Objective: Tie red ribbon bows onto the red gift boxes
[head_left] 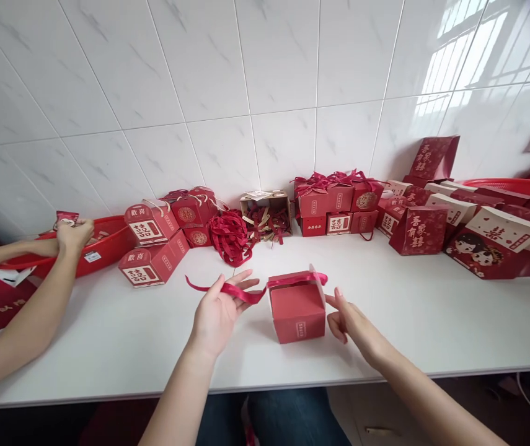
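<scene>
Your 2 forearms enter from the bottom edge of the head view, above dark trousers under the lip of the table (129,347).

1. Left hand (218,313): the palm is turned up and the fingers are partly spread, with a red ribbon (246,292) gripped between thumb and fingers. 1 tail trails off to the hand's left. The other run leads right from the fingertips to the red box (298,313) and across its top. The ribbon looks drawn fairly straight between hand and box. I judge that is why you hold this hand off to the side rather than over the box: the pull lays the band flat.

2. Right hand (348,319): the fingers are loosely open and hold nothing. The box lies just to this hand's left, with your fingertips at its right wall. I cannot tell whether they touch it. The placement suggests you are steadying the box against the left hand's pull.

3. Box: it stands upright on the table between your 2 hands, closer to the right one.

4. Beyond your hands, against the tiled wall, are a heap of loose ribbons (230,236), a small carton of tags (267,214) and stacked boxes with bows (334,201). Flat paper bags (420,230) lie farther right of your right hand.

5. Well left of your left hand, another person's hands (74,234) hold a small packet (66,218) at a red basin (106,238).
</scene>
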Motion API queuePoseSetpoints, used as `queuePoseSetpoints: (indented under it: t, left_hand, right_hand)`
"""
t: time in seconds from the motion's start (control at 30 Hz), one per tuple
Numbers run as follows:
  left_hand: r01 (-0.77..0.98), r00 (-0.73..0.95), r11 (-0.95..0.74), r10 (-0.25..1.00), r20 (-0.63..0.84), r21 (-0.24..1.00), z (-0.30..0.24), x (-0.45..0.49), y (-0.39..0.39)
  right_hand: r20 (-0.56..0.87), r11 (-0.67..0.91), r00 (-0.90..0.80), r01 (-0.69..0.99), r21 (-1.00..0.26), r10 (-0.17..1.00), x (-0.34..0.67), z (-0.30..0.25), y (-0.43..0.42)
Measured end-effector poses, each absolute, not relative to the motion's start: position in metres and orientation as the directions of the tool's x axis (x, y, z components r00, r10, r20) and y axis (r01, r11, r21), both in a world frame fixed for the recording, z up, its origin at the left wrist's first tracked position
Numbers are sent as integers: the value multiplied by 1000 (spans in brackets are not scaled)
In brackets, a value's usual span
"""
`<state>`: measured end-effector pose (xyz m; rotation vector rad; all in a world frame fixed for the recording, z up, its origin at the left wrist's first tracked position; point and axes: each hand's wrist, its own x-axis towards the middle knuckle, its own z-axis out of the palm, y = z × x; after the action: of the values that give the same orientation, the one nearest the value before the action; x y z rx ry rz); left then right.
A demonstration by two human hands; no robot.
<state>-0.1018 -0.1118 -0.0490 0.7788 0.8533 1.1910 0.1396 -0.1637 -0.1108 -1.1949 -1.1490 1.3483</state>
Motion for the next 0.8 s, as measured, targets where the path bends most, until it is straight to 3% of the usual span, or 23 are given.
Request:
queuePoseSetpoints:
  t: [0.1,0.2,0.53,0.63,0.73,0.8]
  left_hand:
    - [-514,193,224,971,-143,828,-43,-97,-114]
    - [-530,209,207,972,-110,823,-30,-94,-115]
    - [-527,304,238,949,-80,816,-3,-92,-117]
    - [-513,297,209,953,-56,832,8,-94,-115]
    - [-432,263,151,964,-36,889,19,-97,-113]
    - [-281,213,69,977,-8,957,22,-99,-112]
  right_hand:
    - [-117,-141,-79,-583,-800,990,134,-100,-156]
    - [-143,-156,-91,-814,-560,986,135,-90,-146]
    - [-172,-116,-30,-848,-517,985,134,-73,-139]
    - [-195,-2,107,-873,-488,975,131,-65,-132]
    - [-277,54,202,-885,-462,939,133,-60,-124]
    - [-308,35,198,-885,-464,931,136,-59,-121]
